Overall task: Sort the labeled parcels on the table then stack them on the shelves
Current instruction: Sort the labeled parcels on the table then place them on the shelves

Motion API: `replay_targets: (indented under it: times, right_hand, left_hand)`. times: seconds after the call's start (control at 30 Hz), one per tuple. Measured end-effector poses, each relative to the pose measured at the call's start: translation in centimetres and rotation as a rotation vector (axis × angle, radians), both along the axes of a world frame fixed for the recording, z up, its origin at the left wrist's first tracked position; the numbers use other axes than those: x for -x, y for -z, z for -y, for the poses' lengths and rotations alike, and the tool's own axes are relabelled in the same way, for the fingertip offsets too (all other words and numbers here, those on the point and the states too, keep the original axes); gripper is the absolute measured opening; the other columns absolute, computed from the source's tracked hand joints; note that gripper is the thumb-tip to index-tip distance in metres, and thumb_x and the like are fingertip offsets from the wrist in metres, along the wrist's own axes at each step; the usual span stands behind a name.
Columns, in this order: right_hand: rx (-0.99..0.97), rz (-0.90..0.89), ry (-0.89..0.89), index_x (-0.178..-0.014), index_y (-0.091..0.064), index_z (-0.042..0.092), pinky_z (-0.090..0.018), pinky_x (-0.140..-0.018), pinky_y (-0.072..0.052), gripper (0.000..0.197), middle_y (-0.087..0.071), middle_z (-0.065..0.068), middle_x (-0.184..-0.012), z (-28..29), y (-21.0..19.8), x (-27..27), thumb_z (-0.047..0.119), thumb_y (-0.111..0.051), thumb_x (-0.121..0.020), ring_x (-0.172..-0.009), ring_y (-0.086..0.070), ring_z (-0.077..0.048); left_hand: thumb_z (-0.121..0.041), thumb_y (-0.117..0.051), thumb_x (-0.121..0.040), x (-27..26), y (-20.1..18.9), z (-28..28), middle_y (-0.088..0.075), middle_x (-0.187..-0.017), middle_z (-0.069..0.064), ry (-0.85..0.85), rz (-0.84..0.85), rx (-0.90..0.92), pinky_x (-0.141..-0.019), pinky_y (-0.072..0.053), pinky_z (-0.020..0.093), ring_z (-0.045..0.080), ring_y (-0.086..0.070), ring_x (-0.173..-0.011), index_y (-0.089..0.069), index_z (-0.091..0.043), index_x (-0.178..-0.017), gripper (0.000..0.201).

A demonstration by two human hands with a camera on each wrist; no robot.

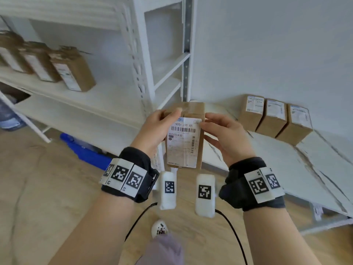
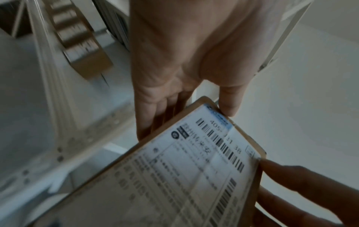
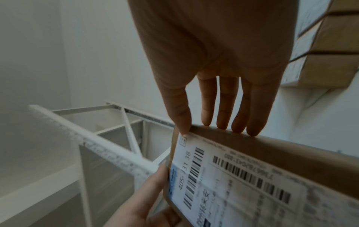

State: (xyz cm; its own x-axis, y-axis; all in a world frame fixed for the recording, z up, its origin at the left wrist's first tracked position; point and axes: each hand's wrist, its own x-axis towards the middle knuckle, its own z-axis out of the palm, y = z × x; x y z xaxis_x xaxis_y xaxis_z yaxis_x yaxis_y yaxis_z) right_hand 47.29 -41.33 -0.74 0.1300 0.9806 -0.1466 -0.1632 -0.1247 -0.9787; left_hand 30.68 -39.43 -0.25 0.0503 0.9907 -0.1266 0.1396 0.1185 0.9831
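Cardboard box: stiff, looked light.
Left hand: held its left side.
Right hand: fingers pressed its right side.

A brown cardboard parcel with a white barcode label is held upright in the air between shelves and table.
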Motion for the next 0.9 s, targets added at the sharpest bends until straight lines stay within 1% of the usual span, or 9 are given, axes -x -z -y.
replay_targets:
  times: [0.07,0.2,0.3,0.37,0.47,0.57,0.63,0.73,0.9]
  right_hand:
    - [-0.008,0.012,-0.058,-0.102,-0.065,0.014,-0.040,-0.095,-0.051,0.025,-0.070,-0.012,-0.107,0.3,-0.2,2.9,0.004,-0.070,-0.079,-0.104,-0.065,-0.025]
    - [-0.020,0.044,-0.131,-0.106,-0.066,0.013,-0.037,-0.092,-0.053,0.029,-0.071,-0.009,-0.105,0.2,-0.3,8.4,0.007,-0.072,-0.078,-0.101,-0.066,-0.022]
    - [-0.024,0.064,-0.185,-0.109,-0.065,0.013,-0.035,-0.090,-0.053,0.031,-0.071,-0.006,-0.104,-0.9,-0.3,12.8,0.008,-0.071,-0.079,-0.100,-0.067,-0.019]
    - [-0.031,0.080,-0.207,-0.110,-0.065,0.013,-0.034,-0.090,-0.053,0.031,-0.070,-0.006,-0.105,-2.1,-0.3,16.1,0.008,-0.070,-0.080,-0.101,-0.066,-0.021]
    - [-0.022,0.079,-0.221,-0.108,-0.064,0.015,-0.037,-0.092,-0.052,0.029,-0.069,-0.005,-0.104,-4.4,-0.6,21.4,0.008,-0.069,-0.081,-0.103,-0.065,-0.022]
    - [-0.021,0.062,-0.228,-0.105,-0.064,0.016,-0.041,-0.095,-0.051,0.025,-0.069,-0.006,-0.104,-7.1,-1.1,26.8,0.007,-0.068,-0.081,-0.104,-0.064,-0.024]
    - [-0.019,0.053,-0.226,-0.106,-0.062,0.014,-0.041,-0.095,-0.051,0.025,-0.068,-0.009,-0.107,-8.8,-1.4,30.3,0.008,-0.066,-0.082,-0.106,-0.064,-0.025]
    - [-0.016,0.057,-0.220,-0.110,-0.061,0.013,-0.042,-0.095,-0.051,0.027,-0.068,-0.011,-0.110,-11.4,-1.7,34.6,0.010,-0.065,-0.084,-0.106,-0.064,-0.025]
    - [-0.019,0.079,-0.147,-0.114,-0.060,0.012,-0.037,-0.092,-0.052,0.028,-0.068,-0.007,-0.109,-15.1,-1.8,38.6,0.013,-0.063,-0.086,-0.101,-0.065,-0.019]
  left_hand:
    - [-0.049,-0.057,-0.089,2.8,-0.2,1.2,-0.072,-0.091,-0.001,-0.081,0.013,-0.004,-0.093,-0.050,0.043,0.018,-0.067,-0.091,-0.060,-0.014,-0.112,0.041]
    - [-0.052,-0.058,-0.087,8.0,0.0,2.2,-0.070,-0.101,0.000,-0.189,0.023,-0.002,-0.090,-0.049,0.037,0.016,-0.065,-0.098,-0.055,-0.016,-0.120,0.049]
    - [-0.050,-0.059,-0.087,12.0,0.1,1.9,-0.069,-0.097,0.000,-0.279,0.045,-0.014,-0.075,-0.047,0.029,0.013,-0.066,-0.090,-0.054,-0.016,-0.118,0.047]
    - [-0.049,-0.060,-0.087,15.0,0.2,1.3,-0.069,-0.097,0.000,-0.333,0.052,-0.017,-0.070,-0.044,0.027,0.012,-0.066,-0.088,-0.053,-0.018,-0.116,0.043]
    - [-0.047,-0.060,-0.087,19.8,-0.3,-0.5,-0.068,-0.102,0.001,-0.355,0.042,-0.014,-0.075,-0.048,0.029,0.013,-0.065,-0.091,-0.050,-0.019,-0.117,0.042]
    - [-0.044,-0.062,-0.087,25.2,-1.0,-3.1,-0.067,-0.106,0.002,-0.346,0.012,-0.017,-0.090,-0.051,0.037,0.015,-0.065,-0.097,-0.050,-0.018,-0.121,0.044]
    - [-0.043,-0.061,-0.088,28.6,-1.5,-4.8,-0.067,-0.107,0.001,-0.328,-0.021,-0.016,-0.094,-0.050,0.040,0.016,-0.064,-0.100,-0.051,-0.020,-0.120,0.041]
    - [-0.041,-0.059,-0.090,32.9,-2.1,-7.4,-0.064,-0.111,-0.002,-0.279,-0.087,-0.025,-0.097,-0.048,0.040,0.017,-0.061,-0.106,-0.049,-0.023,-0.117,0.034]
    - [-0.042,-0.058,-0.090,36.7,-2.4,-11.9,-0.061,-0.120,-0.002,-0.195,-0.142,-0.002,-0.099,-0.047,0.042,0.017,-0.059,-0.111,-0.044,-0.023,-0.134,0.050]
